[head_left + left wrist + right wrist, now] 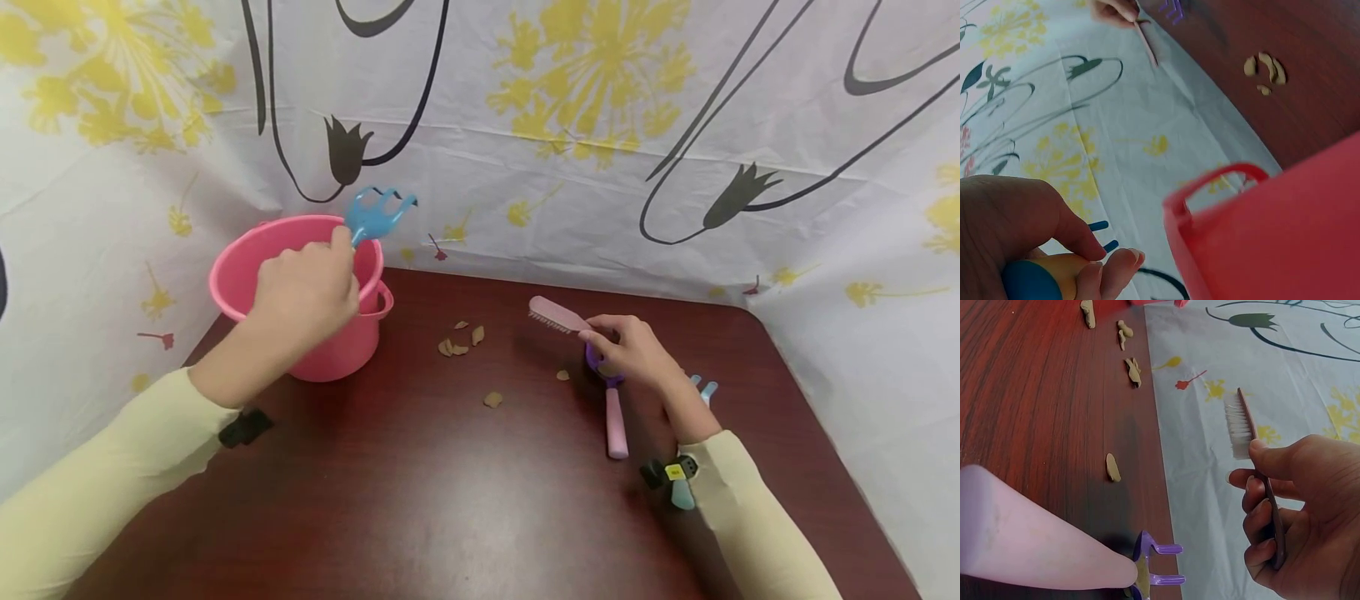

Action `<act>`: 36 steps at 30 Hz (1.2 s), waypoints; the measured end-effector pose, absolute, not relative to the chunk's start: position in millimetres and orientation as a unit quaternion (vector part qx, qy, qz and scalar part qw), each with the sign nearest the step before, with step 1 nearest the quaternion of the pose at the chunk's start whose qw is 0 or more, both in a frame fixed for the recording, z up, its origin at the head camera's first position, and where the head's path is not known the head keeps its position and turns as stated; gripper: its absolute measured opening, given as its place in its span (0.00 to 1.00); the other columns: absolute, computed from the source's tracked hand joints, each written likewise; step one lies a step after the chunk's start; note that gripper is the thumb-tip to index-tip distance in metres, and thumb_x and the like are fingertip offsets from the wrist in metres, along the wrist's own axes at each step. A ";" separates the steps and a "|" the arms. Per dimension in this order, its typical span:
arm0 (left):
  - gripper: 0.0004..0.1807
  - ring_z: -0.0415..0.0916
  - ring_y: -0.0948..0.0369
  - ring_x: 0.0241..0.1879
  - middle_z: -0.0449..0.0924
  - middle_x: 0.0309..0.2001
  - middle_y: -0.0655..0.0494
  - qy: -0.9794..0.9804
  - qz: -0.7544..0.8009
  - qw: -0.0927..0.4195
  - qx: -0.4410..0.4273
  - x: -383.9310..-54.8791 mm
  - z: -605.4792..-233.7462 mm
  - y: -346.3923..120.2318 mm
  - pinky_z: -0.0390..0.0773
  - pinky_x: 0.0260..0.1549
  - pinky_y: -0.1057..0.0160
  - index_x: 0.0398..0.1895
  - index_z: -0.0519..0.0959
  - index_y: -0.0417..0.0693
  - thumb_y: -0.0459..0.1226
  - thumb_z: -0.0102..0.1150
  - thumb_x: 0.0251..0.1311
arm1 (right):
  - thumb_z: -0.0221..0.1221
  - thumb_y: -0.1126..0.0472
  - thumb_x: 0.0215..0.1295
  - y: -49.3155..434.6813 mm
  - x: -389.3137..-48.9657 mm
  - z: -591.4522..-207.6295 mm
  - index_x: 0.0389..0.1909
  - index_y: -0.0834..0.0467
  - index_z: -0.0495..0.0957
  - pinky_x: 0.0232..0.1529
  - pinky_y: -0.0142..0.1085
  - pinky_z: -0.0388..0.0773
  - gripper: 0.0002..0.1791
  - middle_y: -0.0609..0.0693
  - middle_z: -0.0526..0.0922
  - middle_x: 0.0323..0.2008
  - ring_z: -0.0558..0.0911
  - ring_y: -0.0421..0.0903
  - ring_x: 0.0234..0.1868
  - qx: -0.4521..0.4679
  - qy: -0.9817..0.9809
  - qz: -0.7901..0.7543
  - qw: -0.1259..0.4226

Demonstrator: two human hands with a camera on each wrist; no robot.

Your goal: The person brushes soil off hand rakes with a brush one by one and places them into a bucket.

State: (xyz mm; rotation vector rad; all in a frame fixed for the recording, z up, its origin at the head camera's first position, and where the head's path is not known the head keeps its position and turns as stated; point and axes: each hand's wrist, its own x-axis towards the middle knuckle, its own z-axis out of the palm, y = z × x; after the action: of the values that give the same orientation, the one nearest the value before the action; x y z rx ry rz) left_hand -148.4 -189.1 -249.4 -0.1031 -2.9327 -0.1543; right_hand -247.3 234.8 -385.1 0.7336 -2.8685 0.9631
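My left hand (303,283) grips the handle of a blue toy hand rake (377,218), tines up, over the pink bucket (337,354). In the left wrist view the rake's handle (1035,278) shows yellow and blue. My right hand (637,350) holds a small brush (557,313) with a pinkish back and white bristles, its fingers wrapped round the brush handle in the right wrist view. Below that hand a purple toy rake (1163,549) with a pink handle (616,425) lies on the table, a brown piece against its head. The bucket's inside is mostly hidden.
Several flat brown pieces (459,348) lie on the dark red table (420,475) between bucket and brush. A light-blue pronged tool (707,390) lies partly under my right forearm. White cloth (450,150) with printed flowers stands behind and beside the table.
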 end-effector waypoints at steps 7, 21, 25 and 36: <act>0.19 0.75 0.39 0.22 0.73 0.24 0.40 -0.995 -0.047 0.090 -0.010 -149.0 -243.4 -216.1 0.77 0.22 0.39 0.44 0.64 0.34 0.35 0.59 0.55 | 0.61 0.55 0.74 235.9 -246.7 -385.7 0.52 0.61 0.84 0.33 0.45 0.71 0.16 0.56 0.83 0.32 0.76 0.50 0.30 0.233 -0.919 0.317 0.004; 0.13 0.73 0.43 0.35 0.74 0.28 0.46 -0.997 -0.051 -0.062 -0.006 -162.2 -232.1 -249.4 0.76 0.25 0.47 0.33 0.72 0.39 0.34 0.65 0.49 | 0.61 0.55 0.74 238.0 -243.0 -384.0 0.52 0.63 0.83 0.30 0.42 0.72 0.16 0.57 0.84 0.31 0.76 0.48 0.27 0.242 -0.916 0.319 0.007; 0.15 0.74 0.46 0.32 0.74 0.27 0.46 -0.996 -0.050 -0.078 -0.006 -167.3 -236.9 -254.7 0.76 0.26 0.50 0.33 0.73 0.38 0.35 0.69 0.49 | 0.61 0.55 0.74 238.4 -241.0 -382.9 0.52 0.63 0.84 0.31 0.42 0.72 0.16 0.57 0.84 0.31 0.76 0.48 0.28 0.243 -0.917 0.316 0.008; 0.14 0.75 0.47 0.32 0.75 0.28 0.44 -0.993 -0.041 -0.112 0.001 -179.8 -248.8 -263.7 0.77 0.30 0.50 0.37 0.73 0.34 0.35 0.66 0.58 | 0.61 0.55 0.74 242.0 -237.3 -383.0 0.50 0.62 0.84 0.36 0.45 0.74 0.15 0.56 0.85 0.34 0.78 0.49 0.31 0.243 -0.917 0.315 0.014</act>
State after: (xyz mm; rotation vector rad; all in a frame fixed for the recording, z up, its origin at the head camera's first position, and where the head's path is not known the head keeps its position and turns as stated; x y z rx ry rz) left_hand -179.8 -263.7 -248.8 0.0038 -3.3622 -0.1390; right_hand -237.3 242.0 -383.0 0.7559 -2.8557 0.9815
